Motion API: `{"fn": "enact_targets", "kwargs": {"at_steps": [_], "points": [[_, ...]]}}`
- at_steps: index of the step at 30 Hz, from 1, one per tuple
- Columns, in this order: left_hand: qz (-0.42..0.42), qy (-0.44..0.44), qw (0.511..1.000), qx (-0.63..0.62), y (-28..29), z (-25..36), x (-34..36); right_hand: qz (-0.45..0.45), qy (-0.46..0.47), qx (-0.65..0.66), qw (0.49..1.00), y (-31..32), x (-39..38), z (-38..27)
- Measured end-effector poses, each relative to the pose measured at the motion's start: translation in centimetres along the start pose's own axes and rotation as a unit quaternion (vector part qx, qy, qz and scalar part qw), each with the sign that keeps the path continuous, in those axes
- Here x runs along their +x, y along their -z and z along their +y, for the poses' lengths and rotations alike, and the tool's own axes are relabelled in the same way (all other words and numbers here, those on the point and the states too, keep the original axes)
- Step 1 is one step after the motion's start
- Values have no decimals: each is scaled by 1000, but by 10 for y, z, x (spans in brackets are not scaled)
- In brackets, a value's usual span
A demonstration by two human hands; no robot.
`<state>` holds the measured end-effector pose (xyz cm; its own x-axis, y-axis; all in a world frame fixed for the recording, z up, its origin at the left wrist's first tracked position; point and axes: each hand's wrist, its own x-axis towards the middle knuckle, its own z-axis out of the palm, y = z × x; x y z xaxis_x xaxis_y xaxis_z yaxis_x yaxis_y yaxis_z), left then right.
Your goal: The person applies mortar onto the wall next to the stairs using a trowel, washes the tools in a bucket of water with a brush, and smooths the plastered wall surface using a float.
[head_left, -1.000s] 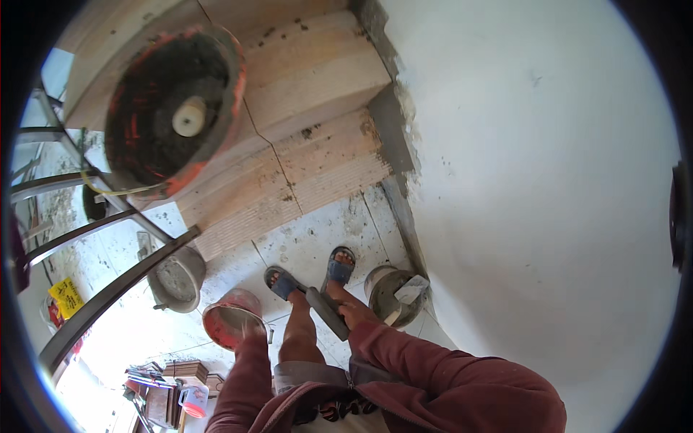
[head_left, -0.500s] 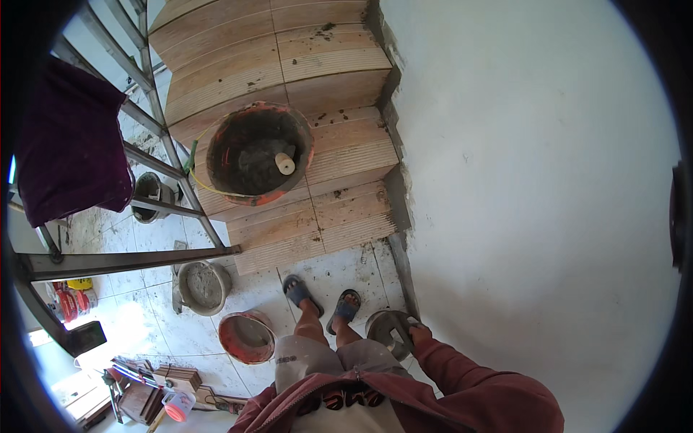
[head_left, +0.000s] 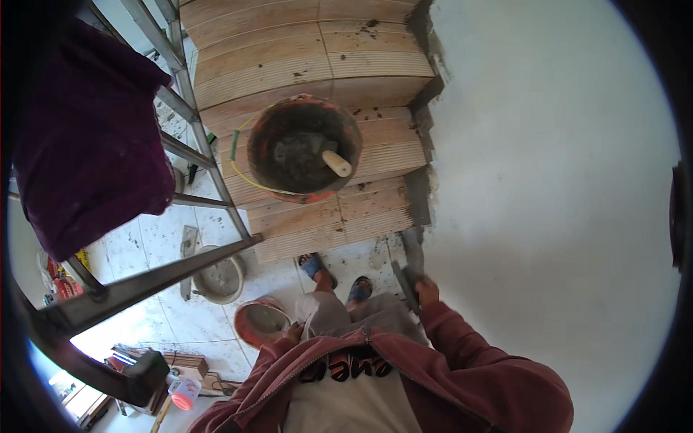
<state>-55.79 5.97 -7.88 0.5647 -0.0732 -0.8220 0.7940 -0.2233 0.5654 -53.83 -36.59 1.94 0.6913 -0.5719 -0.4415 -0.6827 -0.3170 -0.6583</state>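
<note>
Low beside the wall, my right hand (head_left: 427,291) is closed around a dark plastering trowel (head_left: 406,287), seen nearly edge-on. It is close to the grey strip at the wall's foot. My left hand (head_left: 294,332) hangs by my thigh, near the rim of a red bucket (head_left: 245,333) with grey mix inside. Its fingers are small and partly hidden. Ahead on the steps stands a large dark bucket (head_left: 263,155) with an orange rim and a yellow handle. Grey mortar (head_left: 296,150) lies in it, along with a tool's pale wooden handle (head_left: 336,164).
Wood-look tiled stairs (head_left: 375,155) rise ahead, with crumbs of mortar on them. A metal railing (head_left: 155,278) with a purple cloth (head_left: 94,144) stands at left. Below it are a grey basin (head_left: 237,287) and a flat tool (head_left: 188,260). The white wall (head_left: 548,180) borders the right.
My view has shifted, so the stairs and the large bucket appear further right. My right hand has come up with the trowel from by a dark bucket, which no longer shows. My left hand has appeared.
</note>
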Motion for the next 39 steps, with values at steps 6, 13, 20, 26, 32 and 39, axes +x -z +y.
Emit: {"fn": "enact_targets", "kwargs": {"at_steps": [6,13,20,26,32,39], "points": [[-65,103,992,15,16,54,9,-122,4,364,923,-10,1,-196],[97,-149,982,-56,23,143,74,-234,-8,150,961,-41,-15,-178],[214,-355,891,-186,38,362,136,-230,355,167,891,-20,16,-357],[64,-384,865,-316,8,443,116,-346,329,311,822,33,10,-405],[-177,-270,882,-342,-30,479,80,-268,451,159,836,45,77,-391],[34,-496,866,-57,-41,480,80,-316,237,384,834,31,79,-413]]}}
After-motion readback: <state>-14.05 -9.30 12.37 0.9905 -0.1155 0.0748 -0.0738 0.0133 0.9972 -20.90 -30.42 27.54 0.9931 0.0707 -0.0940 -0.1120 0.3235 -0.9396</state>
